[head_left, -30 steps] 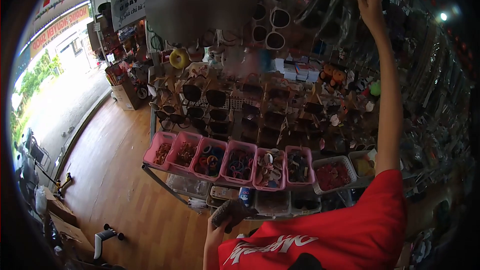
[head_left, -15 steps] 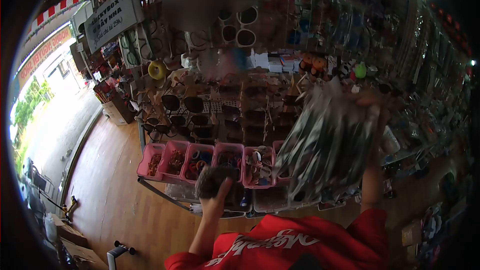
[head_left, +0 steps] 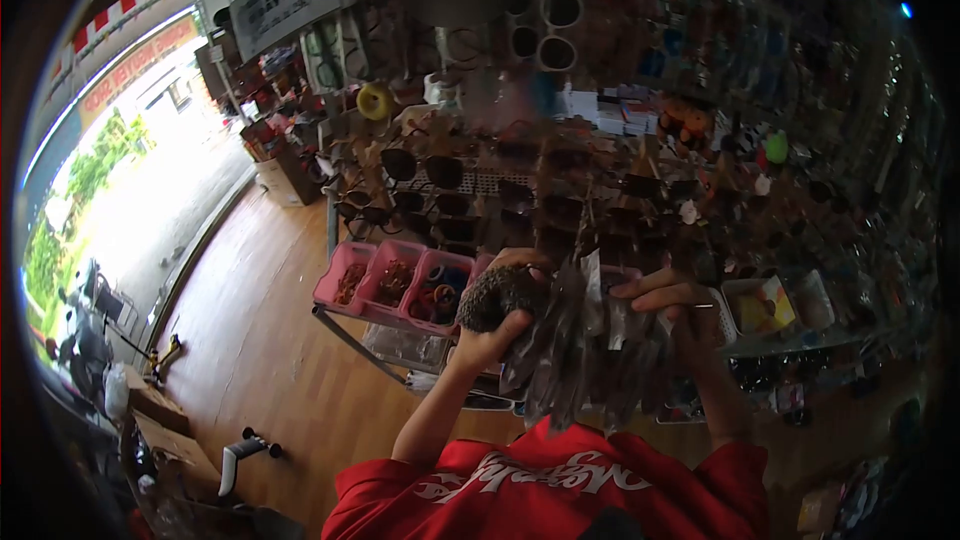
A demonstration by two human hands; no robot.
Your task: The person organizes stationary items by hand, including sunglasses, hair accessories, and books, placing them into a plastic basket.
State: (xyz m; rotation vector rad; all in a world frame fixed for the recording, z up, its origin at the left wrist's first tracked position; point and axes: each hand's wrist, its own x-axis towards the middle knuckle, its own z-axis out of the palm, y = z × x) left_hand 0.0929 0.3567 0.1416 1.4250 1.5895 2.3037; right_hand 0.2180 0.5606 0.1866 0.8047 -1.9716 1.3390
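My left hand is wrapped around a dark, rounded, bristly-looking thing, whose exact kind I cannot tell. Beside it hangs a bunch of clear plastic packets with dark contents, in front of my red shirt. At the upper right of this bunch is my right hand, fingers bent over its top edge, with a thin metal rod showing by the fingers. The packets come right up against the bristly thing and cover part of the shelf behind.
Pink baskets of small accessories line the shelf front, below rows of sunglasses. White baskets stand to the right. At lower left, a white-and-black bar rises near cardboard boxes on the wood floor.
The bunch of packets has come down and left, close against the bristly thing. My left hand has moved up and right. The view has shifted, so the shelves sit farther right.
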